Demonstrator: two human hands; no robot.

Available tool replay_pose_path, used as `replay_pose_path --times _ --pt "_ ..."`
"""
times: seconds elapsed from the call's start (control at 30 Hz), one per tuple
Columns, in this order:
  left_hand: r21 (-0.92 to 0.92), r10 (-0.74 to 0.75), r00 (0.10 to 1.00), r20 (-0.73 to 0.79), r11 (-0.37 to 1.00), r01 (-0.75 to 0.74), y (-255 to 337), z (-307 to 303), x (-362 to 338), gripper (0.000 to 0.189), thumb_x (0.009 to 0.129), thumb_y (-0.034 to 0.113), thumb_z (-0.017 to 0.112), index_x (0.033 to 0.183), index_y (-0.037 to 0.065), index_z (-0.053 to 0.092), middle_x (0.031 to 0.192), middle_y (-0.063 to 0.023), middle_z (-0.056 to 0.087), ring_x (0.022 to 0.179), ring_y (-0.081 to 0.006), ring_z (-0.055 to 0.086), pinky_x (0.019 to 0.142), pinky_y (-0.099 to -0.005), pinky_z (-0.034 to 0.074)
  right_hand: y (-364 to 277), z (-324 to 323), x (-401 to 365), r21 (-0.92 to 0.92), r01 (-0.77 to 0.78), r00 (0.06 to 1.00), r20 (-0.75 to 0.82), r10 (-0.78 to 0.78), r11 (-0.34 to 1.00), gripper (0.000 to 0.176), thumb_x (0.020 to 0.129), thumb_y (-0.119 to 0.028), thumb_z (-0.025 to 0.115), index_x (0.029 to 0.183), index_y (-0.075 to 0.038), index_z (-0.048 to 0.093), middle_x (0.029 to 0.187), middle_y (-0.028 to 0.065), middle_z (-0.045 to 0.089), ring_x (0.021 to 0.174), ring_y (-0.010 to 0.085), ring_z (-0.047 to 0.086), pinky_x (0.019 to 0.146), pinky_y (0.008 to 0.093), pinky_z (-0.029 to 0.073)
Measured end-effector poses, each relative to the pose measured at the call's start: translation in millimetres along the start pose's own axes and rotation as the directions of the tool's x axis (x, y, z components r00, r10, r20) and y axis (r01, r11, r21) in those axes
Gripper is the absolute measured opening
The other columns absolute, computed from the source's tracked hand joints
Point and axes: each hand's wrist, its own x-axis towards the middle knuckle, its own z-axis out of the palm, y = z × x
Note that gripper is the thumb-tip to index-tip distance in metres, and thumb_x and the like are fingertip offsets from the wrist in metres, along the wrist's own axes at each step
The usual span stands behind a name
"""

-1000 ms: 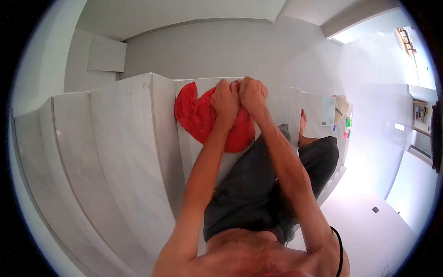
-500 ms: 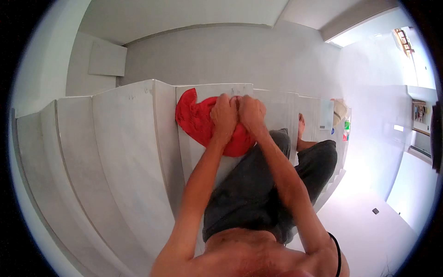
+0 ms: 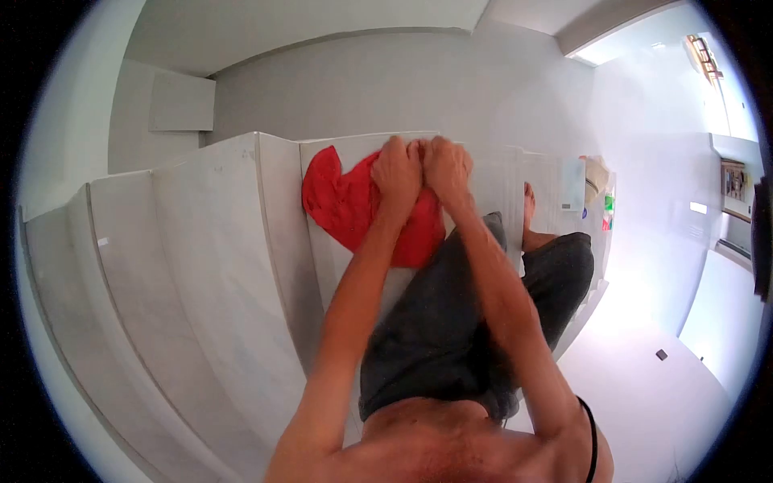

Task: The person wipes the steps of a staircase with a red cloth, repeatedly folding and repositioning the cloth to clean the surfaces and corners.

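A crumpled red cloth point(image 3: 342, 197) lies on a pale stair step point(image 3: 338, 278) in front of my bent leg. My left hand point(image 3: 398, 173) is closed on its upper right part, knuckles up. Right beside it, my right hand point(image 3: 448, 171) is closed on the same cloth near the step's far edge. The fingertips of both hands are mostly hidden, and so is the bit of cloth between them. The left end of the cloth spreads loose over the step, and its lower end hangs close to my dark trousers point(image 3: 431, 338).
More pale steps point(image 3: 209, 241) rise to the left. Down to the right, a light-coloured hat-like item point(image 3: 596, 179) and a small green-and-red packet point(image 3: 608, 213) sit on a lower step past my foot point(image 3: 528, 208). A small dark object point(image 3: 661, 354) lies on the bright floor.
Both hands have moved away from my body along the cloth, toward the step's far edge, still gripping. The whole view has shifted slightly.
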Motion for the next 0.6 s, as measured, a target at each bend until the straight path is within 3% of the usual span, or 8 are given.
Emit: replay_pose_path --times 0.1,0.2,0.37,0.5,0.6 --pt "0.019 0.003 1.0 -0.024 1.0 -0.003 2 8 17 0.03 0.095 0.031 0.061 0.09 0.001 0.056 0.091 -0.022 0.064 0.086 -0.0442 0.062 0.073 -0.0535 0.046 -7 -12 17 -0.026 0.021 0.999 0.027 -0.021 0.999 0.038 0.098 -0.031 0.052 0.08 -0.002 0.07 0.081 0.0251 0.067 0.083 0.0393 0.069 0.072 0.0504 0.051" --pt "0.002 -0.017 0.999 0.043 1.0 0.017 1 3 -6 0.033 0.095 0.033 0.061 0.089 0.0 0.055 0.092 -0.0227 0.065 0.087 -0.0446 0.062 0.074 -0.0535 0.046 0 -6 -8 -0.149 0.044 0.996 0.082 -0.032 0.988 0.025 0.095 -0.024 0.056 0.09 -0.007 0.074 0.089 0.0182 0.072 0.086 0.0368 0.071 0.073 0.0459 0.055" --pt "0.045 -0.026 1.0 0.017 0.999 0.026 1 8 5 0.036 0.095 0.034 0.062 0.093 -0.001 0.057 0.088 -0.0233 0.065 0.084 -0.045 0.064 0.073 -0.0532 0.048 -12 -17 19 -0.002 -0.045 0.994 0.1 0.045 0.999 0.03 0.095 -0.027 0.055 0.089 -0.003 0.073 0.089 0.0202 0.071 0.085 0.0386 0.07 0.072 0.0485 0.055" --pt "0.006 0.024 1.0 -0.021 1.0 -0.024 0 10 -1 0.035 0.096 0.034 0.061 0.09 0.0 0.057 0.086 -0.023 0.065 0.082 -0.0441 0.064 0.072 -0.0531 0.048 12 1 4 -0.176 0.181 0.983 0.055 -0.174 0.968 0.029 0.094 -0.026 0.056 0.087 -0.004 0.073 0.086 0.0187 0.072 0.083 0.0387 0.07 0.07 0.0467 0.055" --pt "0.005 0.004 1.0 -0.006 1.0 -0.004 5 4 -17 0.036 0.095 0.034 0.061 0.089 0.0 0.056 0.086 -0.0229 0.065 0.083 -0.0438 0.064 0.071 -0.054 0.047 -7 -21 -17 -0.115 -0.034 0.994 0.096 0.045 0.993 0.027 0.094 -0.026 0.055 0.091 -0.007 0.074 0.086 0.018 0.072 0.084 0.0389 0.07 0.072 0.0467 0.055"
